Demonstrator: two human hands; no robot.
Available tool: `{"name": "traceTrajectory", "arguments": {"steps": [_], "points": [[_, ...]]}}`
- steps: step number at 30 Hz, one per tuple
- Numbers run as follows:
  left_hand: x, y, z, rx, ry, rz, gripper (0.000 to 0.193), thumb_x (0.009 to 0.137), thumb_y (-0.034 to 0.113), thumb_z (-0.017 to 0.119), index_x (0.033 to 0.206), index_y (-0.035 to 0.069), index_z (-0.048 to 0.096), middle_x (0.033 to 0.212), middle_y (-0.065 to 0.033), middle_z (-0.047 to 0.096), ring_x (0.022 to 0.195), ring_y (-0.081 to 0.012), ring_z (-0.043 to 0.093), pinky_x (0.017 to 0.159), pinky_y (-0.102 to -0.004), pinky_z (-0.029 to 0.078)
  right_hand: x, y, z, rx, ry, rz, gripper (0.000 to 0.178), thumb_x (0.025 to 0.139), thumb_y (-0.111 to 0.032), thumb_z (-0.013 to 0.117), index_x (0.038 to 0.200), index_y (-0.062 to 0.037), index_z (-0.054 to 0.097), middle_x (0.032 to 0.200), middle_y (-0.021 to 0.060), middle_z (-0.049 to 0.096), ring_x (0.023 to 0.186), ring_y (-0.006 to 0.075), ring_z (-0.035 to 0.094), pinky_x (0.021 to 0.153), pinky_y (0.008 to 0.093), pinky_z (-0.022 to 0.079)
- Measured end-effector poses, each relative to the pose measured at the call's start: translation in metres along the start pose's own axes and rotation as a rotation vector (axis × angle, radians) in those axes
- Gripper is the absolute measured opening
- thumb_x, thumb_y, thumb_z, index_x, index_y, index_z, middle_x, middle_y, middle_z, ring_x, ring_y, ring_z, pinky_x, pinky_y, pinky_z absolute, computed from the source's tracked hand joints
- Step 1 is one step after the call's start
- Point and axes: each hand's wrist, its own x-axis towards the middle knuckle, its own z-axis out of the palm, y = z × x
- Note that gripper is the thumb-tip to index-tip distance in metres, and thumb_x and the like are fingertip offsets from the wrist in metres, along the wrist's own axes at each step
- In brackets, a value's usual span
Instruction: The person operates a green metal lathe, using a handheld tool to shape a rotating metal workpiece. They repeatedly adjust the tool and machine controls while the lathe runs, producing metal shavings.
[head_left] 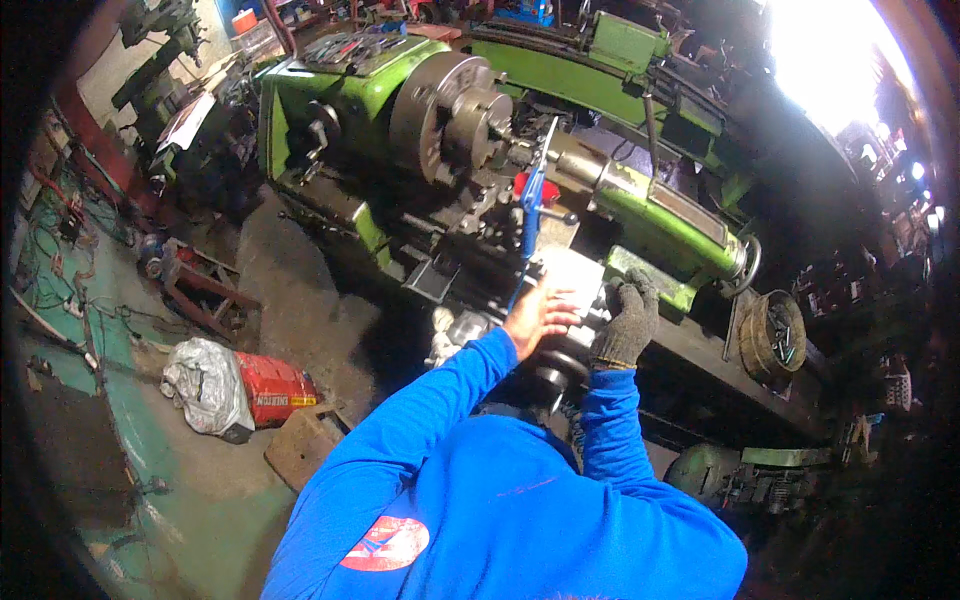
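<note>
The left hand (540, 318) spreads open by the pale panel (574, 268), near the tailstock (665, 207); the gloved right hand's (628, 325) grip cannot be told. Leaning in could let a spinning chuck (435, 122) catch a sleeve (611, 420)

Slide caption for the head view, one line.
A bare, spread left hand and a gloved right hand work at a green lathe.

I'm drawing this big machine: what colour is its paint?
The machine is painted green, clearest in the head view.
</note>
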Motion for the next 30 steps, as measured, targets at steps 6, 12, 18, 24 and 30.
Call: {"name": "traceTrajectory", "arguments": {"steps": [6,12,18,24,30], "points": [[0.129,0.004,0.071,0.347,0.059,-0.114,0.086,0.104,0.080,0.038,0.156,0.012,0.052,0.143,-0.0132,0.061,0.120,-0.0249,0.065,0.098,-0.0405,0.052,0.057,-0.010,-0.010,-0.038,0.021,-0.378,0.049,0.113,-0.023,0.049,0.151,0.0087,0.055,0.156,0.0205,0.057,0.146,0.0300,0.053,0.124,0.0428,0.039],[0.195,0.026,0.151,0.191,-0.026,0.018,0.103,0.097,0.087,0.047,0.165,0.009,0.044,0.170,-0.0166,0.042,0.159,-0.0271,0.035,0.128,-0.0418,0.030,0.143,0.063,-0.012,-0.129,-0.126,-0.397,0.050,0.113,-0.034,0.051,0.155,-0.0076,0.056,0.128,0.0107,0.075,0.114,0.0269,0.073,0.094,0.0401,0.058],[0.241,0.051,0.167,0.527,-0.193,0.188,0.094,0.105,0.075,0.043,0.167,0.004,0.037,0.171,-0.0218,0.038,0.158,-0.0341,0.037,0.130,-0.0413,0.026,0.214,0.071,-0.044,-1.052,0.075,-0.058,0.033,0.108,-0.032,0.058,0.125,-0.0075,0.071,0.117,0.0114,0.078,0.101,0.0262,0.077,0.082,0.0396,0.059],[0.152,0.109,0.171,0.581,0.005,0.786,0.048,0.102,0.032,0.073,0.136,0.000,0.064,0.134,-0.0207,0.066,0.125,-0.0347,0.064,0.112,-0.0425,0.050,0.175,0.013,0.012,-1.158,-0.026,-0.296,0.033,0.107,-0.031,0.058,0.125,-0.0079,0.072,0.119,0.0111,0.078,0.109,0.0278,0.075,0.088,0.0412,0.058],[0.006,0.173,0.022,0.781,0.180,1.248,0.043,0.096,0.004,0.067,0.139,0.001,0.064,0.142,-0.0152,0.061,0.137,-0.0287,0.056,0.119,-0.0414,0.044,0.139,0.034,0.070,-0.770,-0.140,-0.631,0.035,0.105,-0.023,0.063,0.130,-0.0012,0.072,0.131,0.0184,0.073,0.124,0.0356,0.067,0.110,0.0425,0.051]]}}
